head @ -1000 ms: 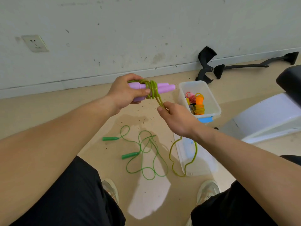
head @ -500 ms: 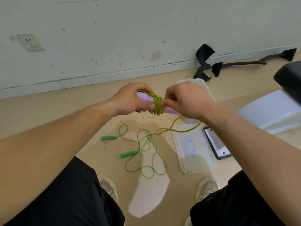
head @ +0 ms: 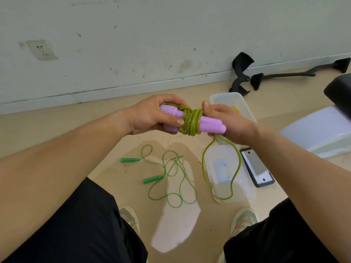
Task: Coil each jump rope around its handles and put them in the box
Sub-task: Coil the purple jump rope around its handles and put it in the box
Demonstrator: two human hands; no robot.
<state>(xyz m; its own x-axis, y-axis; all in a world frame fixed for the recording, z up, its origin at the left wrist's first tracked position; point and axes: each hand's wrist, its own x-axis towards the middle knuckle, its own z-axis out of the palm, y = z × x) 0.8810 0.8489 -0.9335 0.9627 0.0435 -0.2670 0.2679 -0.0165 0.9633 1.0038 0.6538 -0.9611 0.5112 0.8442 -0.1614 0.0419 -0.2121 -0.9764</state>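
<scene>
Pale, scuffed wall with a wall socket runs behind both hands, and a beige floor lies beneath them. Left hand grips the left end of the purple handles, fingers wrapped over the top and thumb pressed on the near side, touching the coil. Right hand is curled round the right end of the same handles, thumb up just beside the coil; whether it also pinches the cord cannot be told. Both hands are close together, parted only by the coil, and hold the pair of handles level above the floor. Yellow-green rope is wound in several turns about the middle of the handles; its loose part drops from under the right hand and hangs as one long loop below that hand. Clear box stands on the floor directly beyond the right hand, largely hidden by it; a scrap of yellow cord shows inside, the rest of its contents hidden. Box lid lies flat on the floor below the right hand, behind the hanging loop. Green jump rope lies uncoiled on the floor below and between the hands, both its handles on the side towards the left hand. Black slab lies on the floor touching or just beside the lid, under the right forearm. Black brackets rest against the wall beyond the right hand.
</scene>
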